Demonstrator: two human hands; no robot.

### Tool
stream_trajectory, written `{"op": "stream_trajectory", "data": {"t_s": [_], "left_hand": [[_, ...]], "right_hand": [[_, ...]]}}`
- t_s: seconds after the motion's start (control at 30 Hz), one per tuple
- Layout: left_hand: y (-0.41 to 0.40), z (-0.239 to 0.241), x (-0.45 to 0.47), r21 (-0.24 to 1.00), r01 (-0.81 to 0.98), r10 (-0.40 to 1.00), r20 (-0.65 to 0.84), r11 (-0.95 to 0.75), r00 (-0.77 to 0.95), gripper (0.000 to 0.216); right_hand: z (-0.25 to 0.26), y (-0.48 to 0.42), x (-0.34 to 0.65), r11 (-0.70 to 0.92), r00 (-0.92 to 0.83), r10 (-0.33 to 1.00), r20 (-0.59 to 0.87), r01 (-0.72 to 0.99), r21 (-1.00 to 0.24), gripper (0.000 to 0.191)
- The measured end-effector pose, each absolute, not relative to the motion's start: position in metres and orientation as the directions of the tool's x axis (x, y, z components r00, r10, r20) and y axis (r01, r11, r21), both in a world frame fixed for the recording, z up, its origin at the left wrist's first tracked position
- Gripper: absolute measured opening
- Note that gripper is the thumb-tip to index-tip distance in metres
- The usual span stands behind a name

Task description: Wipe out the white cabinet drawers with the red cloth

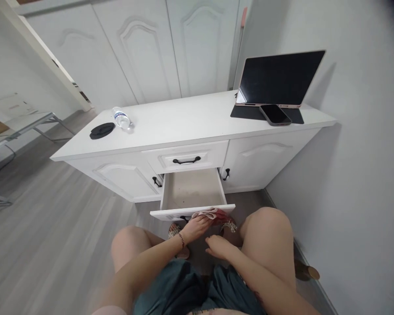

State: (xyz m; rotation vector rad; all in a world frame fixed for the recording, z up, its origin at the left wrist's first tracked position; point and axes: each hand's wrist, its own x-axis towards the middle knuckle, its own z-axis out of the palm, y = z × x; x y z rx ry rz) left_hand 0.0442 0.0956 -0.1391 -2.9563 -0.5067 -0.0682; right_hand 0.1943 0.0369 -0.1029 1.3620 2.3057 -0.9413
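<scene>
My left hand (198, 228), with a bracelet at the wrist, has its fingers closed over a red and white cloth (219, 215). The cloth lies against the top edge and front of a pulled-out drawer (228, 208). Inside, the drawer's pale bottom shows a few small dark specks. My right hand (219, 246) hangs between my knees, just below the cloth and apart from it. Its fingers are loosely bent, slightly parted, with nothing visible in them. Part of the drawer's black handle (184, 218) shows beside my left hand.
Above is a closed drawer (187, 156) in the white cabinet (177, 120). On top stand a tablet (279, 78), a phone (276, 114), a plastic bottle (121, 118) and a black round object (102, 130). A wall (364, 183) borders the right side.
</scene>
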Motion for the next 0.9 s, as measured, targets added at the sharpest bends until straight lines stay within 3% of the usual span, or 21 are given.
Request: {"op": "stream_trajectory", "data": {"t_s": [0.3, 0.6, 0.77, 0.9], "left_hand": [[0.069, -0.122, -0.014, 0.002, 0.604, 0.603, 0.038, -0.797, 0.797, 0.051], [0.057, -0.136, -0.083, -0.052, 0.737, 0.738, 0.018, -0.673, 0.675, 0.063], [0.054, -0.132, -0.107, -0.106, 0.784, 0.791, -0.046, -0.612, 0.611, 0.059], [0.048, -0.128, -0.104, -0.082, 0.87, 0.874, -0.033, -0.487, 0.486, 0.055]], "right_hand": [[-0.101, 0.037, 0.189, 0.375, -0.534, 0.637, -0.556, 0.845, -0.382, 0.037], [-0.097, 0.037, 0.182, 0.384, -0.545, 0.605, -0.581, 0.839, -0.387, 0.041], [-0.099, 0.037, 0.18, 0.391, -0.547, 0.603, -0.581, 0.837, -0.383, 0.042], [-0.101, 0.039, 0.177, 0.394, -0.553, 0.604, -0.574, 0.833, -0.388, 0.041]]}}
